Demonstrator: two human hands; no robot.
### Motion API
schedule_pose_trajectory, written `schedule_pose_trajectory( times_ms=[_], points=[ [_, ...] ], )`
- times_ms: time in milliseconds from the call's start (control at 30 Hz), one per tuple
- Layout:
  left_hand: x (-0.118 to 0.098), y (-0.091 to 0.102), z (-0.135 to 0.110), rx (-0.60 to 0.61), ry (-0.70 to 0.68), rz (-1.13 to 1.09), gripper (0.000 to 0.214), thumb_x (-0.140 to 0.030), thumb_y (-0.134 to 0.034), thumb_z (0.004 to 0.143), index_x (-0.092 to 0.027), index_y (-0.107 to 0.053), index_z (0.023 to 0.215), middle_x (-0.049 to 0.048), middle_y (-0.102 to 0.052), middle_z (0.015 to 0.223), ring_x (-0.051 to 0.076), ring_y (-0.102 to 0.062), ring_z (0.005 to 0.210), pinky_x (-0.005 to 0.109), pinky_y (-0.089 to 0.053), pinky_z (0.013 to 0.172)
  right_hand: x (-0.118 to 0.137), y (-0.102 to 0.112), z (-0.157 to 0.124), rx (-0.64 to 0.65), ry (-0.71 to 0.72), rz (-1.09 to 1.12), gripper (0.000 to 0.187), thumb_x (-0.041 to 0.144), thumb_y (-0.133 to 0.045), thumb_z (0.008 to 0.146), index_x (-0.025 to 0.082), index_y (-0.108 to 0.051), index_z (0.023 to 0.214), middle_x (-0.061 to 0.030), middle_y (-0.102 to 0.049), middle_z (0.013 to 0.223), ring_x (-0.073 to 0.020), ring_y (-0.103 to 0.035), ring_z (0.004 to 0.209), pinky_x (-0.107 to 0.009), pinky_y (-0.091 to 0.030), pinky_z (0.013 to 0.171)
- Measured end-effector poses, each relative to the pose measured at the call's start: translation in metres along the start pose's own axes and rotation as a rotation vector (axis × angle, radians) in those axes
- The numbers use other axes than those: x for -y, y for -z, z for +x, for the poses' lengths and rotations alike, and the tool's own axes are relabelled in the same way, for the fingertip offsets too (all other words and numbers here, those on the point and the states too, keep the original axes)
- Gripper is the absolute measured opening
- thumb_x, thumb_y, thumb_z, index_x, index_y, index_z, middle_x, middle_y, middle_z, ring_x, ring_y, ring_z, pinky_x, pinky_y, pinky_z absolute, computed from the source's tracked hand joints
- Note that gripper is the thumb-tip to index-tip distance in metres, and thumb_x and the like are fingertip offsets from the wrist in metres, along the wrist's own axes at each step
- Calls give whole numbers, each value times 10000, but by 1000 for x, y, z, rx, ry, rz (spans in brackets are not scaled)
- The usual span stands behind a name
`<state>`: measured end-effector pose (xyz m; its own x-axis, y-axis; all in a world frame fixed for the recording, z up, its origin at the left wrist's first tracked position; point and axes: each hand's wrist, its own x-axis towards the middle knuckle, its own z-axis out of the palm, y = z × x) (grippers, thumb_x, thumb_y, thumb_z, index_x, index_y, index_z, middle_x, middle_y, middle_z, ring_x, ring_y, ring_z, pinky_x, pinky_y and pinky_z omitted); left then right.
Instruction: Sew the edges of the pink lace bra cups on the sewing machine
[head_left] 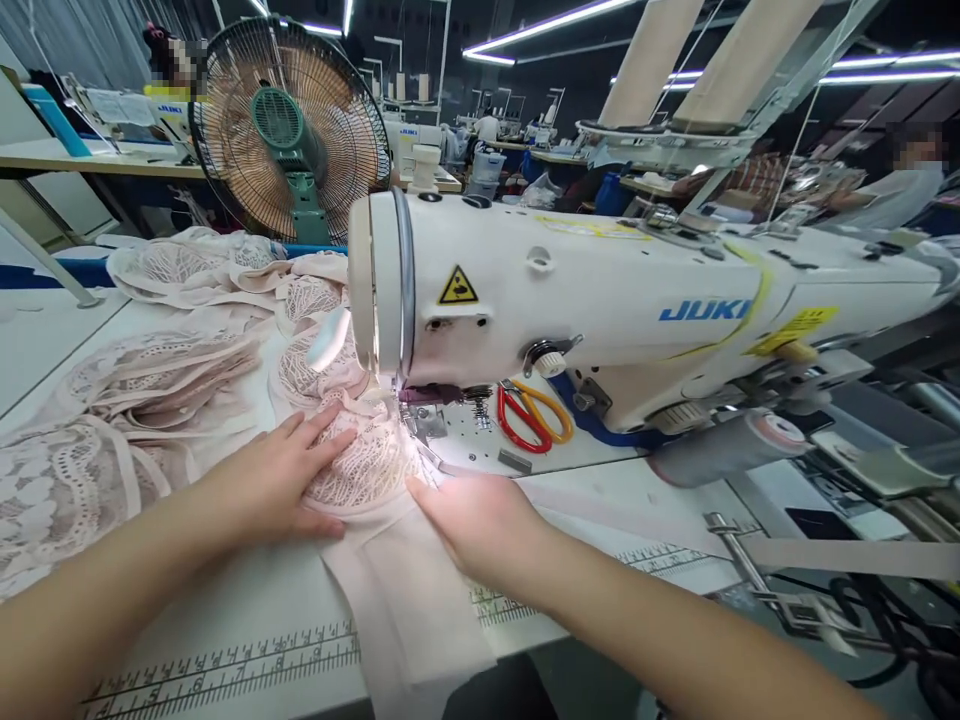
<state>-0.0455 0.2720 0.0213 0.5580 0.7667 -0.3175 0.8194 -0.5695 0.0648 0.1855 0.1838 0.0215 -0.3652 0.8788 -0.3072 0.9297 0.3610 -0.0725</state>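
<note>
A pale pink lace bra (367, 465) lies under the head of a white sewing machine (480, 280), its cup edge at the lit needle area. My left hand (300, 465) rests flat on the cup's left side with its fingers spread. On the other side my right hand (487, 520) pinches the bra's edge close to the presser foot, thumb on top and the other fingers mostly hidden. A plain fabric band of the bra hangs over the table's front edge. A light pink strip (847, 556) runs in from the right, toward my right hand.
More lace bras (150, 380) are heaped at the left. Scissors with red and yellow handles (532, 415) lie behind the needle area. A thread cone (727, 450) lies at the right. A large fan (289, 130) stands behind. Ruler markings (247, 665) line the table front.
</note>
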Motion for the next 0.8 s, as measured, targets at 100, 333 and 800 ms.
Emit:
schedule_pose_trajectory(
  times_ms=[100, 333, 800],
  points=[
    [6, 2, 5, -3, 8, -1, 978, -695, -626, 653, -292, -295, 1480, 53, -44, 1597, 427, -192, 1409, 513, -326, 1092, 0, 3, 7, -9, -26, 29, 672, 98, -582, 718, 185, -472, 1375, -72, -689, 758, -201, -591, 606, -267, -261, 441],
    [21, 11, 23, 7, -22, 1, 969, -703, -552, 711, -252, -225, 1504, 87, 19, 1599, 377, -149, 1433, 468, -270, 1127, 5, 17, 18, 97, -111, -10, 878, 66, -590, 699, 177, -249, 1500, -81, -712, 749, -240, -639, 622, -277, -326, 436],
    [26, 39, 52, 109, 22, 2, 1016, -621, -581, 697, -171, -178, 1514, 184, -200, 1552, 368, -219, 1413, 441, -280, 1118, 15, 35, 16, 212, -177, 10, 823, 48, -538, 769, 84, -175, 1506, -126, -723, 866, -274, -677, 764, -312, -386, 512]
  ],
)
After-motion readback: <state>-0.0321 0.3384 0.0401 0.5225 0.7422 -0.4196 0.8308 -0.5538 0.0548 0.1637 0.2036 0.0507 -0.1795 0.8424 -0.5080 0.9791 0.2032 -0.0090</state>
